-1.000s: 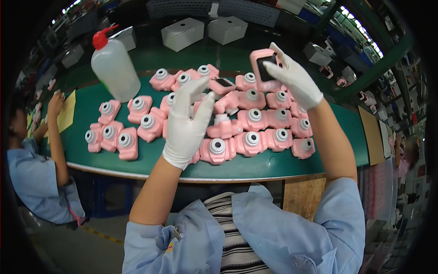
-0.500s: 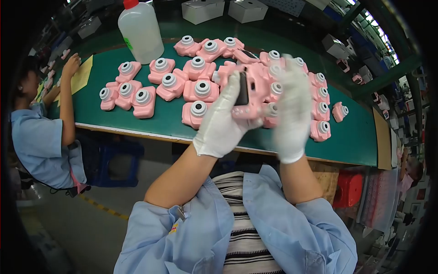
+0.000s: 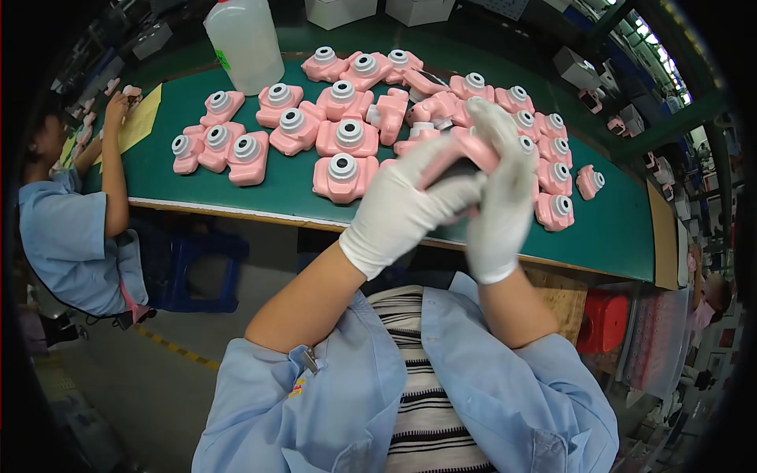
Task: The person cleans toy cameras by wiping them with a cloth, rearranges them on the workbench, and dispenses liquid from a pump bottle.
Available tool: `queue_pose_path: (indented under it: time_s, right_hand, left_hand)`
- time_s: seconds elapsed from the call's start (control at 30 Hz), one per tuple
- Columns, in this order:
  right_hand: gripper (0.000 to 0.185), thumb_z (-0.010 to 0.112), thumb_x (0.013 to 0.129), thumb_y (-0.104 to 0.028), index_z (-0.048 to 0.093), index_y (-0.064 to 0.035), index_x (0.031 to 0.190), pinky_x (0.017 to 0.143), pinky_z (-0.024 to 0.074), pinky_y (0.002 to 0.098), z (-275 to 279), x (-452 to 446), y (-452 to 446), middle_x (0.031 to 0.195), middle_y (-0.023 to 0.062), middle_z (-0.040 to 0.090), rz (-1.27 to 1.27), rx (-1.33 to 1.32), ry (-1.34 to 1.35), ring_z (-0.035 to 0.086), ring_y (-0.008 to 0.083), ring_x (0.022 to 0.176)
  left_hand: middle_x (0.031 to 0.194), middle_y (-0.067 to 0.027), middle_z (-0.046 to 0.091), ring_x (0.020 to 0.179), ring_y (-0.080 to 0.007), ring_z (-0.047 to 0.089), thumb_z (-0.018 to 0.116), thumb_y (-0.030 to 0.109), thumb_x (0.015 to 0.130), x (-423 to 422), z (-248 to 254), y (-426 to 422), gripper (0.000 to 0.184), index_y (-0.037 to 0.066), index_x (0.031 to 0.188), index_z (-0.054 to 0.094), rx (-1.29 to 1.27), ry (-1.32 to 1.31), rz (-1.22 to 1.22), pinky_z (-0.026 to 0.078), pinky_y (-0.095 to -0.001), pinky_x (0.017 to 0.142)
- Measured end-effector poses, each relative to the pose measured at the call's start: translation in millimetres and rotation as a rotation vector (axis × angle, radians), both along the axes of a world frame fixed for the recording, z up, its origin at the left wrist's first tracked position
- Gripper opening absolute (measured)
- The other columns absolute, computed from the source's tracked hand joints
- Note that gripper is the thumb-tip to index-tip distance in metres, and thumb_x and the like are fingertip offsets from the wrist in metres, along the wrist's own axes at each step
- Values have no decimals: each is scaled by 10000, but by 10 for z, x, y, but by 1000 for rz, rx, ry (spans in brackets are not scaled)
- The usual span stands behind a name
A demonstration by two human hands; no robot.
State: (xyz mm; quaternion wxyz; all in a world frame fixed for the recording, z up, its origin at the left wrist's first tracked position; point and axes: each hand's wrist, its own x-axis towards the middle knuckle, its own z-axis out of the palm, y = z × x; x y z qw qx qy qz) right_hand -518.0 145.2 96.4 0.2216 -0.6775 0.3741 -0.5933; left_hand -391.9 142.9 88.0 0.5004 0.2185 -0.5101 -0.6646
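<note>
Both hands wear white gloves and meet over the front of the green table. My left hand (image 3: 406, 201) is wrapped round a pink camera (image 3: 453, 158), tilted and partly hidden by the fingers. Against its right side lies my right hand (image 3: 502, 189), blurred, its fingers raised and pressed to the camera. Whether those fingers grip it is hard to see. Rows of pink cameras with white lens rings, such as one pink camera (image 3: 347, 138), lie behind and beside the hands.
A large translucent bottle (image 3: 246, 47) stands at the table's back left. White boxes (image 3: 339, 11) sit farther back. At the left, a co-worker (image 3: 71, 236) in blue sits by a yellow sheet (image 3: 140, 122). A red stool (image 3: 602, 322) is below the table at right.
Compared with one second ago, the pink camera has come from the back right to the front and into my left hand. Over the last half second it has turned and tilted between both hands.
</note>
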Motion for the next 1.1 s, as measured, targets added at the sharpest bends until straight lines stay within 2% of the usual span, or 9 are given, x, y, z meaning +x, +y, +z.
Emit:
queue_pose_path:
  time_s: [0.1,0.23,0.33,0.37,0.47,0.73,0.93,1.03,1.1]
  right_hand:
    - [378,362,1029,-255,557,43,1158,908,479,303,227,-178,-5,1050,130,655,356,397,-212,632,213,991]
    - [345,366,1029,-191,504,57,1225,950,455,362,-75,-127,22,1139,159,589,186,-24,-32,599,256,989]
    - [349,394,1016,-192,506,54,1236,955,451,410,-301,66,161,1137,167,589,10,-118,-80,577,312,1018]
    - [330,415,1001,-212,536,35,1183,933,460,415,-240,85,184,1101,173,602,73,-77,-21,585,333,1020]
    - [274,494,914,-225,585,-21,1072,893,463,426,-128,43,114,1133,220,581,121,-449,407,560,423,1054]
    - [467,410,1023,-368,557,34,1210,925,441,307,132,-19,14,1223,129,593,469,477,-165,578,181,1083]
    - [440,500,968,-335,546,-11,1262,870,462,335,-171,232,79,1122,165,611,181,-331,275,596,328,1002]
    - [396,559,918,-257,553,-18,1234,836,475,341,-193,193,16,1074,153,612,110,-296,328,594,310,967]
    - [332,524,948,-244,560,-12,1183,815,475,314,-179,-9,-32,1032,135,614,244,186,209,600,240,925]
  left_hand:
    - [989,1,609,892,-98,599,791,122,774,-43,-90,16,481,33,1189,564,-616,-520,338,507,-247,780]
    - [1075,-36,595,1003,-135,567,642,331,910,-139,6,125,406,24,1163,557,-234,149,370,471,-284,875]
    - [1173,-60,533,1081,-121,515,373,459,1021,-292,-335,94,494,21,1219,487,79,247,436,425,-281,945]
    - [1097,-41,560,998,-100,542,316,478,1029,-269,-310,75,508,39,1202,505,-78,-80,548,447,-251,890]
    - [967,-12,588,863,-71,563,410,392,1030,-176,-253,28,374,63,1159,532,244,503,320,477,-228,745]
    - [776,-112,583,641,-303,526,671,168,835,-101,-267,44,197,40,791,528,-842,-312,422,410,-378,579]
    - [810,-86,576,694,-186,559,608,214,938,-56,-298,32,188,57,877,525,-285,260,647,453,-351,604]
    - [818,-82,575,702,-189,563,611,194,930,-61,-302,117,154,69,863,551,-326,110,703,463,-354,629]
    - [811,-80,570,687,-220,558,624,186,891,-38,-285,117,150,85,795,567,-613,-120,655,465,-370,636]
